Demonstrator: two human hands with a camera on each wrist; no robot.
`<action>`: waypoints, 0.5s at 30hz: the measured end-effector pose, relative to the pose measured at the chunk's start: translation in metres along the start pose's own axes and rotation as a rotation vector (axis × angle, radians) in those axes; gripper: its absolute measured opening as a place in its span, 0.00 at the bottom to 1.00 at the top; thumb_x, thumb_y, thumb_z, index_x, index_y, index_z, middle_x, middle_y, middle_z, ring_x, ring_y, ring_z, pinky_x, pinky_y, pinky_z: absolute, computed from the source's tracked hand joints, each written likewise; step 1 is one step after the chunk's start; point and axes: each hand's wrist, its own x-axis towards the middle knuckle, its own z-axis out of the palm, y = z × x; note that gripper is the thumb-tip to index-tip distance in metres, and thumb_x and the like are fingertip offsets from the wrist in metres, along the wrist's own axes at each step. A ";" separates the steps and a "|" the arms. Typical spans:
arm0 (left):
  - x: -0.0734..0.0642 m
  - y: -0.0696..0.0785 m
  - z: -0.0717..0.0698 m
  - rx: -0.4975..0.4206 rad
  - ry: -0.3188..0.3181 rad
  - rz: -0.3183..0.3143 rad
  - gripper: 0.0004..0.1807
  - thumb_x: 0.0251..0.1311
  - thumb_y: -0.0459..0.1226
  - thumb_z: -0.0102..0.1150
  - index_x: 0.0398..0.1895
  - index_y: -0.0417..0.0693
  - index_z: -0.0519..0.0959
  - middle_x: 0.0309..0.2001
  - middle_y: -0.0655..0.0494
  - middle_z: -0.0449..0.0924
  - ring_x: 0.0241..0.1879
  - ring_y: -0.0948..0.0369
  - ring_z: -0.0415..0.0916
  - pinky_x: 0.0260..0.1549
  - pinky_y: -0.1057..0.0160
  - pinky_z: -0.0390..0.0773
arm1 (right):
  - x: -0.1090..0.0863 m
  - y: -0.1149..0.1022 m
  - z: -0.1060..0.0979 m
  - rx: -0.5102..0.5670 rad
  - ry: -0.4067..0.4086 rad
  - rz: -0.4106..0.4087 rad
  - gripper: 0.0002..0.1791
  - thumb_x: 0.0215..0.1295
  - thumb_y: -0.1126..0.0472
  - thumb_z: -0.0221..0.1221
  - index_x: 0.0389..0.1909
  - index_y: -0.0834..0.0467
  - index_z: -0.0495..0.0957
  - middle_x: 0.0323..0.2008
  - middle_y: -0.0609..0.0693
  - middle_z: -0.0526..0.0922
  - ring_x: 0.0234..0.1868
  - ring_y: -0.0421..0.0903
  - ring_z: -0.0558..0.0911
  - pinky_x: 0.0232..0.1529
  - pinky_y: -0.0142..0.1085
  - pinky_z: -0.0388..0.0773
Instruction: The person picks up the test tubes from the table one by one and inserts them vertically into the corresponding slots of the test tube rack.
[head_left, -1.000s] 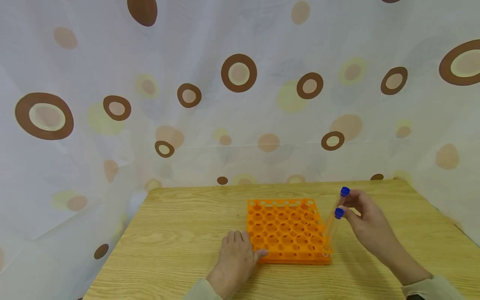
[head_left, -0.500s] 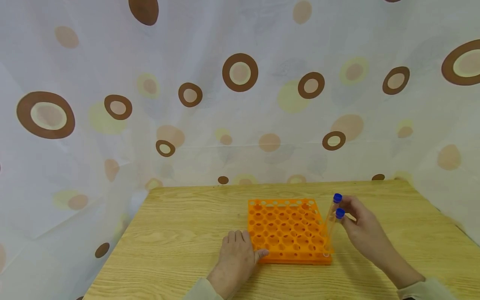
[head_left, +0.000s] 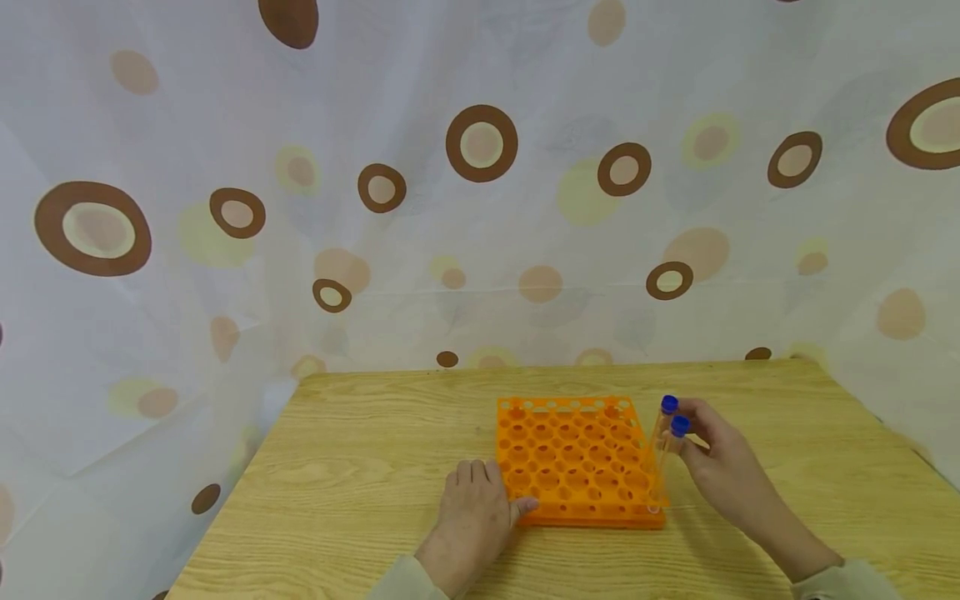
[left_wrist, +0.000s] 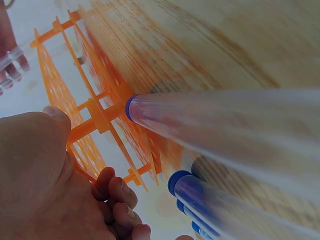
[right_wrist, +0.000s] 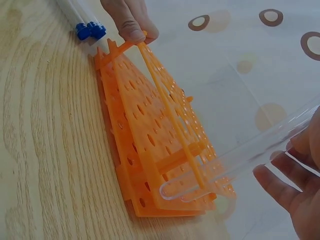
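An orange test tube rack (head_left: pixel 573 467) with rows of round holes stands on the table. My left hand (head_left: pixel 474 508) grips its front left corner, thumb over the front edge. By the right edge, my right hand (head_left: pixel 723 475) pinches a clear test tube with a blue cap (head_left: pixel 670 404). Just in front of it, a second test tube (head_left: pixel 663 467) with a blue cap leans slightly right at the front right corner. In the right wrist view, rounded tube ends (right_wrist: pixel 172 190) show below the rack's top plate (right_wrist: pixel 182 132). The right fingers partly hide the tubes.
More blue-capped test tubes (left_wrist: pixel 225 130) lie on the table near the left hand in the left wrist view; some caps (right_wrist: pixel 90 31) also show in the right wrist view. A dotted white curtain (head_left: pixel 480 250) hangs behind the wooden table (head_left: pixel 360 467).
My right hand has moved left and slightly down, bringing the rear test tube lower and closer to the rack. The front tube, the rack and my left hand have stayed in place.
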 end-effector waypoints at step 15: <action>-0.001 0.000 -0.002 0.003 0.038 0.006 0.37 0.64 0.70 0.27 0.27 0.46 0.64 0.22 0.57 0.58 0.24 0.60 0.54 0.26 0.66 0.58 | -0.001 0.001 -0.003 -0.006 -0.019 0.015 0.13 0.72 0.69 0.53 0.55 0.62 0.71 0.46 0.53 0.79 0.45 0.29 0.78 0.42 0.23 0.79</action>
